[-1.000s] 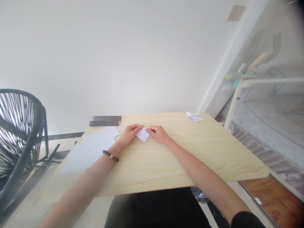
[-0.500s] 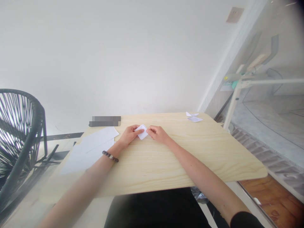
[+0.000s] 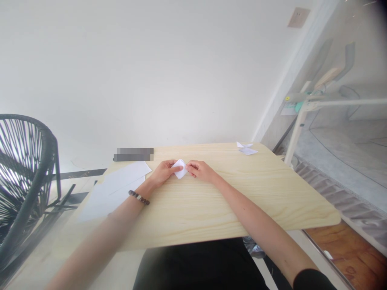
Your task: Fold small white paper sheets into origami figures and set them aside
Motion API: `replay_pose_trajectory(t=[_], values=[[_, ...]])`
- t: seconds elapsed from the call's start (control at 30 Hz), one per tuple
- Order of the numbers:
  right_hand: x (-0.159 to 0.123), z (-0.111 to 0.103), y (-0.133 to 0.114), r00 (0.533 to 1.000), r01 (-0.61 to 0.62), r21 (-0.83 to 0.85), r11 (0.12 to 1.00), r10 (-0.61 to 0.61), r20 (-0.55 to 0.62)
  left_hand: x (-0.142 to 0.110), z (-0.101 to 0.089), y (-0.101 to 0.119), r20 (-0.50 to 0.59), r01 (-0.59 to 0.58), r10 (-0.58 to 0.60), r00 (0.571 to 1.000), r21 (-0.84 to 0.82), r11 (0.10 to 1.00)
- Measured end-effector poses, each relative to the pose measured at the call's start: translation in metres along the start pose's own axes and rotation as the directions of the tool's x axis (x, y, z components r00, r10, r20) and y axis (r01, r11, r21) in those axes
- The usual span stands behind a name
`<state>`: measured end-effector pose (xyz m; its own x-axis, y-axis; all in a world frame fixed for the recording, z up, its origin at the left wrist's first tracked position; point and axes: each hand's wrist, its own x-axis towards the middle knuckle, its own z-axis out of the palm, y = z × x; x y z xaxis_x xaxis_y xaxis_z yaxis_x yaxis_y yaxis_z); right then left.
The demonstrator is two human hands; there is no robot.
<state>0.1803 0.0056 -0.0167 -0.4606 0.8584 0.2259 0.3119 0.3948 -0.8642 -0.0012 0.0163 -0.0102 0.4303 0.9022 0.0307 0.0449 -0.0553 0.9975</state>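
Note:
A small folded white paper [image 3: 179, 172], diamond-shaped, is held between my two hands above the middle of the table. My left hand [image 3: 163, 172] grips its left side, with the thumb laid across the front and the fingers behind it. At its right corner, the fingertips of my right hand [image 3: 200, 170] pinch the paper's edge. A beaded bracelet [image 3: 139, 197] circles my left wrist. Near the far right corner of the table lies a folded paper boat shape [image 3: 247, 150].
White paper sheets [image 3: 116, 189] lie overlapping on the left of the pale wooden table [image 3: 242, 181]. A dark pixelated strip [image 3: 133, 154] sits at the back left edge. A woven chair [image 3: 45, 153] stands to the left; a white metal frame [image 3: 298, 131] stands on the right.
The folded paper has tilted slightly and shifted a little left in my hands. Both hands keep their hold on it.

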Motion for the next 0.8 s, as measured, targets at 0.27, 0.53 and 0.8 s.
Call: replay_pose_trajectory(t=[0.27, 0.53, 0.8], values=[[0.0030, 0.0010, 0.0043, 0.990, -0.018, -0.011, 1.000, 0.016, -0.137, 0.0014, 0.0038, -0.0010, -0.057, -0.016, 0.011, 0.998, -0.100, 0.995], [0.0018, 0.0006, 0.0036, 0.991, -0.005, -0.056, 0.998, -0.003, -0.133, -0.0021, -0.0009, 0.0046, -0.055, -0.001, -0.007, 0.998, -0.152, 0.988], [0.0020, 0.0007, 0.0041, 0.986, 0.016, -0.056, 0.998, -0.025, -0.163, -0.0003, 0.0010, 0.0028, -0.044, 0.013, -0.025, 0.999, -0.253, 0.967]])
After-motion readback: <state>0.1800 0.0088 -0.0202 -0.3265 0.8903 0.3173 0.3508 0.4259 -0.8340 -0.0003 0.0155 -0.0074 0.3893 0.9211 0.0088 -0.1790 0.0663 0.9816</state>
